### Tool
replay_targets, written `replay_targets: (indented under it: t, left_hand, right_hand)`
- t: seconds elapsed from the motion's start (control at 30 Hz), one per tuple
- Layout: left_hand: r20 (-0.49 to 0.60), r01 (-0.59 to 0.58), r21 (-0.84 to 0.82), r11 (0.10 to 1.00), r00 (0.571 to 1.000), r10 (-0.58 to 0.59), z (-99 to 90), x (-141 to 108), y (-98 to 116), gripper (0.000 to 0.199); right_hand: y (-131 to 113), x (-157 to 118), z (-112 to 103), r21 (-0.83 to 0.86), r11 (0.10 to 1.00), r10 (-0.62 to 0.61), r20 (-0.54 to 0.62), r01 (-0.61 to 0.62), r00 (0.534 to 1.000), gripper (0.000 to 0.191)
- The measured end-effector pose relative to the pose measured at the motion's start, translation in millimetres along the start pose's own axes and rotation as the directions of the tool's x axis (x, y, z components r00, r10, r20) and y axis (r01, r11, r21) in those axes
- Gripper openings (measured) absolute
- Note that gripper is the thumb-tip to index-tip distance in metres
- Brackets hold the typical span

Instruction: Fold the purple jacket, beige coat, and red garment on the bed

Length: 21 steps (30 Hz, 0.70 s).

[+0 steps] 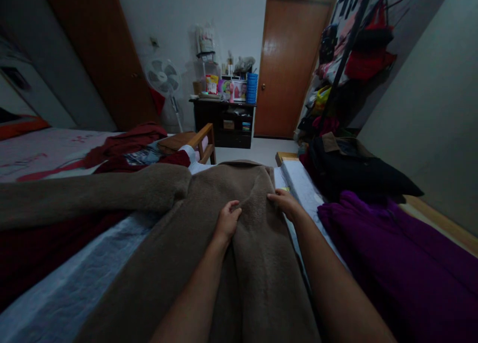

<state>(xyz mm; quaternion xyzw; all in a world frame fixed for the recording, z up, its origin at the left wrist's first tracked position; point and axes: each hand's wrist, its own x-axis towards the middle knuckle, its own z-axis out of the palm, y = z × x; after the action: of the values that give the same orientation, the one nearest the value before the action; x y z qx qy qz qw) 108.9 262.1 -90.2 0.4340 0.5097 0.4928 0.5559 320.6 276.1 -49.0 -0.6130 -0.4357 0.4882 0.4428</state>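
Pinches the brown coat [190, 238] with left hand [227, 220] and right hand [288, 202] set apart, seemingly done folding in the right sleeve [267, 263] but not the left sleeve [93, 191], spread outward.

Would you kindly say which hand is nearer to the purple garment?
Right. The right hand is at the right edge of the coat, left of the purple garment; the left hand is farther left, over the coat.

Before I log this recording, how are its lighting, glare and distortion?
Head view: dim overall, the brown garment dull and shadowed; head view: faint sheen on the far wooden door; head view: wide-angle distortion, the left-side door leaning outward.
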Motion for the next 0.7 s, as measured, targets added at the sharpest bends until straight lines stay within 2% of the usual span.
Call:
replay_targets:
  t: [0.1, 0.3, 0.53, 0.6, 0.7]
  left_hand:
    - [-0.011, -0.06, 0.07, 0.996, 0.998, 0.061, -1.8, 4.3, -4.4, 0.035]
    - [-0.001, -0.119, 0.129, 0.984, 0.993, 0.12, -2.5, 8.7, -11.9, 0.03]
    - [0.027, -0.208, 0.239, 0.948, 0.978, 0.208, -2.6, 5.2, -4.8, 0.019]
    - [0.019, -0.188, 0.214, 0.959, 0.982, 0.188, -2.0, 4.1, -3.7, 0.018]
    - [-0.03, -0.08, 0.111, 0.991, 0.996, 0.084, -0.6, 3.3, -5.1, 0.019]
  right_hand:
    - [-14.3, 38.4, 3.7, -0.085, 0.994, -0.076, -0.109, 0.067, 0.991, 0.017]
    - [-27.9, 97.1, 11.2, -0.123, 0.99, -0.081, -0.15, 0.063, 0.985, 0.02]
    - [-26.9, 122.1, 15.8, -0.115, 0.993, -0.047, -0.112, 0.034, 0.993, 0.011]
    - [-24.9, 127.0, 15.6, -0.086, 0.996, -0.021, -0.118, 0.011, 0.993, 0.013]
    - [-19.1, 132.8, 13.7, -0.024, 0.999, 0.026, -0.144, -0.03, 0.989, 0.016]
